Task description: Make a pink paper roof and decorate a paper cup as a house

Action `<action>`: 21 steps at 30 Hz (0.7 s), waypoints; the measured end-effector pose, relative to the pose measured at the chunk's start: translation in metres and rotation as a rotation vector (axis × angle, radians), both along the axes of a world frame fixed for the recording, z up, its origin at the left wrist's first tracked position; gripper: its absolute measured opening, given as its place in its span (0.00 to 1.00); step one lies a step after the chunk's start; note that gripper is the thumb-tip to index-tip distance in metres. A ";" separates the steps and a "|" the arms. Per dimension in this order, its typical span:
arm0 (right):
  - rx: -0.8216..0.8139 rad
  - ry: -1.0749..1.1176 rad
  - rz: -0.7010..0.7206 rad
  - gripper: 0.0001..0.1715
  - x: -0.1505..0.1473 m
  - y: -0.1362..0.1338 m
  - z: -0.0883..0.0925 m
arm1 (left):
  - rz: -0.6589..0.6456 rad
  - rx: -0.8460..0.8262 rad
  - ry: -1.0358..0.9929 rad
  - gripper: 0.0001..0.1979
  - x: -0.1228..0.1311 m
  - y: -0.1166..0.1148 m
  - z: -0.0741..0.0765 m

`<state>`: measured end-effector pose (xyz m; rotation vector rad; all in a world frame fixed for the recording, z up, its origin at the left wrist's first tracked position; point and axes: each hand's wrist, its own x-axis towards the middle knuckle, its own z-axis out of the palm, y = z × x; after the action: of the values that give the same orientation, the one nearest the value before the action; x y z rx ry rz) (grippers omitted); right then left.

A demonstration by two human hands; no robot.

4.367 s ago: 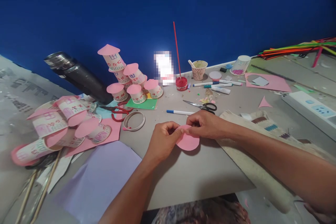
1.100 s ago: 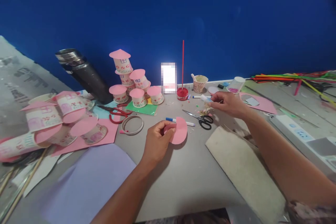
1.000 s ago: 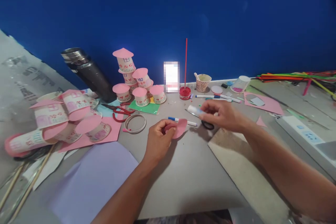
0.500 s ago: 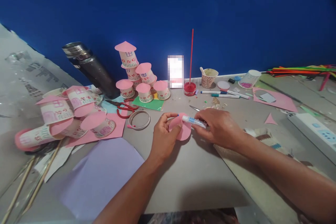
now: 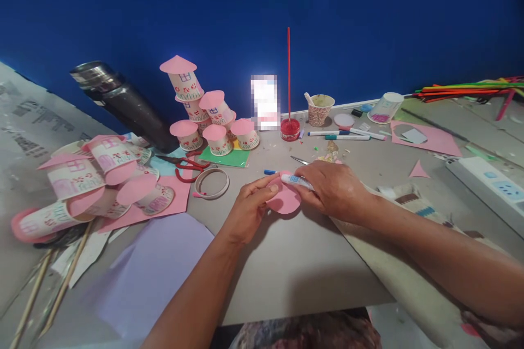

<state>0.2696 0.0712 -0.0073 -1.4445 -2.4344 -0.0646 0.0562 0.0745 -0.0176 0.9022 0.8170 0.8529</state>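
Note:
My left hand (image 5: 250, 207) pinches the upper left edge of a round piece of pink paper (image 5: 285, 202), thumb on top. In my right hand (image 5: 338, 190) is a white glue tube (image 5: 298, 180) with a blue label, its tip against the paper's upper part. My right fingers hide the tube's rear end. Just beyond my left fingertips shows a small blue stick-like piece (image 5: 270, 172); whether I hold it or it lies on the table I cannot tell.
Pink-roofed paper cup houses (image 5: 196, 112) stand stacked at the back left; more cups (image 5: 73, 177) lie piled left. Nearby are a dark flask (image 5: 131, 106), red-handled pliers (image 5: 188, 170), a tape roll (image 5: 212, 184) and purple paper (image 5: 159, 272). Markers (image 5: 347, 135) and a power strip (image 5: 495, 185) lie right.
The whole view has shifted slightly, so the table things sit further left and higher. My left fingers have shifted on the pink paper, and the blue piece shows more.

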 end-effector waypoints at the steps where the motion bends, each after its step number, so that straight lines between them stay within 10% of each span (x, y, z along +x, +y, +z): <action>1: 0.007 -0.006 -0.003 0.31 0.000 0.000 0.001 | -0.002 0.001 -0.014 0.21 0.000 0.000 0.000; 21: -0.069 0.068 -0.023 0.28 0.002 0.002 0.002 | 0.091 -0.007 0.016 0.21 0.002 -0.001 0.006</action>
<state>0.2714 0.0732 -0.0055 -1.4787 -2.3872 0.0632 0.0584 0.0738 -0.0112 0.8719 0.8801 0.9224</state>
